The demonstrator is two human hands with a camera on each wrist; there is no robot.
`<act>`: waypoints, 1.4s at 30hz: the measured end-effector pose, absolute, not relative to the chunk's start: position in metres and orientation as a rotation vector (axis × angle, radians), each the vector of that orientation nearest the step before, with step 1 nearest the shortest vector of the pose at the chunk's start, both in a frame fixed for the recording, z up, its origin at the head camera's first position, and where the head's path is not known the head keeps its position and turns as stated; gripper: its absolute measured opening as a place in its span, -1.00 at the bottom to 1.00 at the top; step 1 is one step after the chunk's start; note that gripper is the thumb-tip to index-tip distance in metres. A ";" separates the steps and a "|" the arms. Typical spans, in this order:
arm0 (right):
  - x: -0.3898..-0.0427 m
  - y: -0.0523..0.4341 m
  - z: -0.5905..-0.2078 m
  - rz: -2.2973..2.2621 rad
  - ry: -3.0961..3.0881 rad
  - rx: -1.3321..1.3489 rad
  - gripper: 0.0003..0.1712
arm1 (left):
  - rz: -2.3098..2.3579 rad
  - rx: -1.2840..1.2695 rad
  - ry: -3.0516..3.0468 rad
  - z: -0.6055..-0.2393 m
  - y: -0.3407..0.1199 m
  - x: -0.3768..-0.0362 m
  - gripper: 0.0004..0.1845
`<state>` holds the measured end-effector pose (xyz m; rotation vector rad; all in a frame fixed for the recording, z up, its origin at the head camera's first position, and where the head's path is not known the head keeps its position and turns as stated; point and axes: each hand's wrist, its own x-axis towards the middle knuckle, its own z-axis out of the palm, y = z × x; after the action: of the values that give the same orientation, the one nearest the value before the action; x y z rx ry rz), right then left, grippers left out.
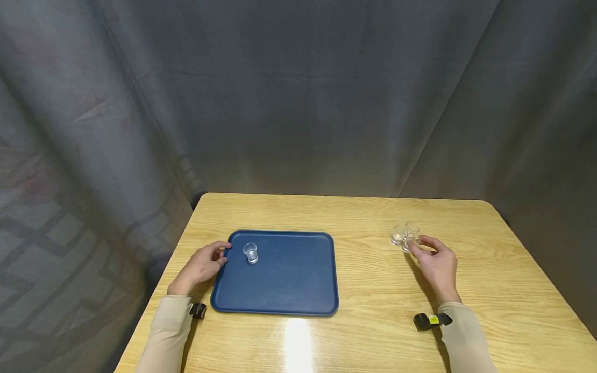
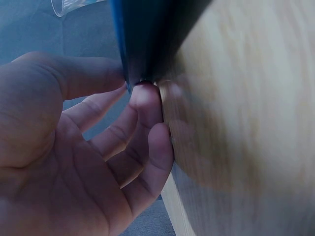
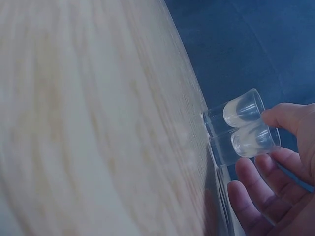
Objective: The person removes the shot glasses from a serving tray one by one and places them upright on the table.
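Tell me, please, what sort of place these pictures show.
It looks like a small screened-off recording space, perhaps a studio corner, though I cannot be sure. Dark curtains hang behind and at both sides of the wooden table, and a small black device sits at each sleeve.

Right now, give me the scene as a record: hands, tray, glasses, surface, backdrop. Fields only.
left hand: grips blue tray at its left rim
right hand: pinches front glass near its rim
on tray: one small clear glass, upright, toward the far left corner
off tray: three clear glasses, including the front glass, clustered right of the tray
surface: wooden table
backdrop: gray curtain
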<state>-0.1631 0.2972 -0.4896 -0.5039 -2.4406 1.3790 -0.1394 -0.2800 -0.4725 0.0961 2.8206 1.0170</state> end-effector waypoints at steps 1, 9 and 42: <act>-0.163 0.297 -0.490 1.377 -2.442 -0.506 -0.44 | 1.021 0.094 2.820 -0.473 -0.280 -0.139 -0.62; -0.162 0.297 -0.488 1.369 -2.456 -0.507 -0.42 | 1.013 0.080 2.813 -0.473 -0.280 -0.140 -0.61; -0.166 0.245 -0.465 1.438 -2.372 -0.238 -0.59 | 1.010 0.076 2.819 -0.471 -0.279 -0.138 -0.62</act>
<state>-0.1664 0.2446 -0.4648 -0.2379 -2.3722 1.4380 -0.1381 -0.2787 -0.4709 0.0761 2.8187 1.0101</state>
